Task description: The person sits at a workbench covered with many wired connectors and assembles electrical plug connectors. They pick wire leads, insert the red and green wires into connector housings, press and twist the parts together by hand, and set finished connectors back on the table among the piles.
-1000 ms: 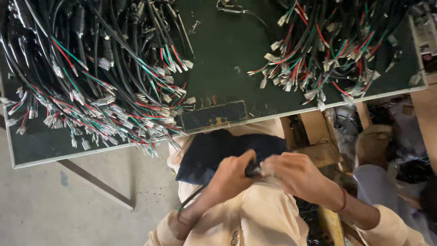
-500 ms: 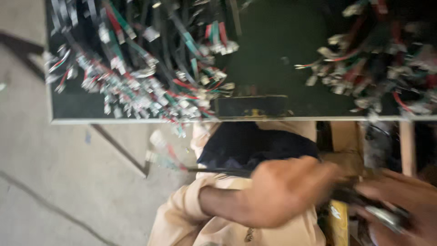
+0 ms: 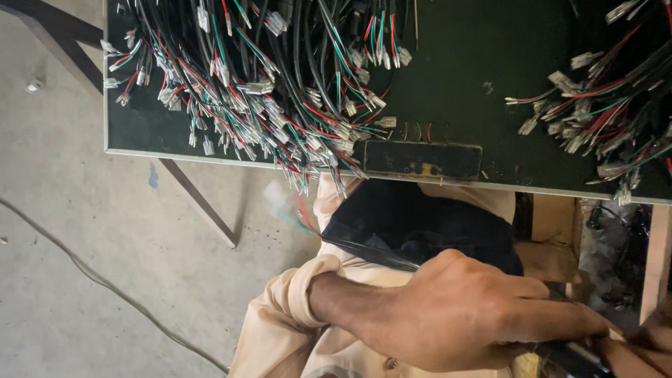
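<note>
Black sheathed cable (image 3: 371,253), tipped at its left end with blurred red, green and white leads (image 3: 285,210), was held across the lap, just near of the dark green worktable's pale edge (image 3: 210,158). The left hand (image 3: 462,318) was closed in a loose fist around the cable, knuckles up and forearm running back into a rolled beige sleeve (image 3: 297,297). Only a sliver of the right hand (image 3: 640,346) showed at the lower right corner; it appeared to meet the same cable where a glossy black length (image 3: 570,353) emerged, but how far it was open could not be told. On the table's far left a dense heap of black cables with red, green and white wires and clear plastic connectors (image 3: 280,98) was spread, and a smaller similar bundle (image 3: 602,112) lay at the far right, well apart from the hands. A worn dark rectangular plate (image 3: 422,159) was fixed at the table's near edge between them. For the step to be done well, it was judged that the cable should be kept taut between both hands and fed steadily. The loose leads should be kept clear of the overhanging connectors so nothing got snagged. The grip should be firm on the sheath, never on the thin coloured wires.
</note>
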Action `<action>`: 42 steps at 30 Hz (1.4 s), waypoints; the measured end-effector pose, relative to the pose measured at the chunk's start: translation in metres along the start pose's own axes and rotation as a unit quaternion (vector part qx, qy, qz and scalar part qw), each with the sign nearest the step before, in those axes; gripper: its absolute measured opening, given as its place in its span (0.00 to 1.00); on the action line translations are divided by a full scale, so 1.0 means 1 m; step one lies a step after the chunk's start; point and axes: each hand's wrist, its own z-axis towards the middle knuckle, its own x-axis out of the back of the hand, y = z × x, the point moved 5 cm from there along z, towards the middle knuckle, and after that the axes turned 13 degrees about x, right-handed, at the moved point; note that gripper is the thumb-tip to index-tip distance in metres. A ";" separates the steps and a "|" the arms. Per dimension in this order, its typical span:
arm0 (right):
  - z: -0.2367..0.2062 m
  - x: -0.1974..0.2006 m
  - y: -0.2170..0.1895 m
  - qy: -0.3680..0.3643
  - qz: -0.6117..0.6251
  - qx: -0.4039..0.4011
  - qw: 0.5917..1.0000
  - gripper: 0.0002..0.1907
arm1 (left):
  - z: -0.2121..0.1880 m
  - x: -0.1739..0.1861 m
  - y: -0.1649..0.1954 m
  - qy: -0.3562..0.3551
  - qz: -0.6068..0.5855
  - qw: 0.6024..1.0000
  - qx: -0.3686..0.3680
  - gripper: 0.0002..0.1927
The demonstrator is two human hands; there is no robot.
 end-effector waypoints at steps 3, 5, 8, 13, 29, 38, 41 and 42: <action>0.009 0.002 0.000 0.004 -0.010 0.036 0.999 0.20 | 0.002 0.004 0.008 0.090 0.094 0.991 0.006 0.22; 0.015 0.006 0.001 0.006 -0.013 0.052 0.999 0.19 | 0.005 0.003 0.012 0.147 0.171 0.974 0.025 0.20; 0.030 0.013 0.000 0.007 -0.022 0.080 0.996 0.18 | 0.008 0.001 0.004 0.120 0.162 0.978 0.044 0.22; 0.080 0.025 -0.011 -0.022 0.013 0.114 0.993 0.17 | 0.008 0.004 -0.026 0.015 -0.051 0.999 0.001 0.26; 0.205 -0.069 0.041 0.146 0.629 -0.469 0.602 0.10 | -0.034 0.027 -0.068 0.179 0.306 0.928 0.114 0.31; 0.181 -0.033 0.028 0.113 0.301 -0.083 0.943 0.11 | -0.024 0.030 -0.068 0.076 0.034 0.989 0.124 0.23; 0.173 -0.043 0.039 0.120 0.484 -0.268 0.824 0.16 | -0.025 0.024 -0.062 0.117 0.175 0.973 0.101 0.28; 0.172 -0.046 0.041 0.121 0.536 -0.326 0.770 0.18 | -0.025 0.023 -0.061 0.143 0.251 0.953 0.089 0.30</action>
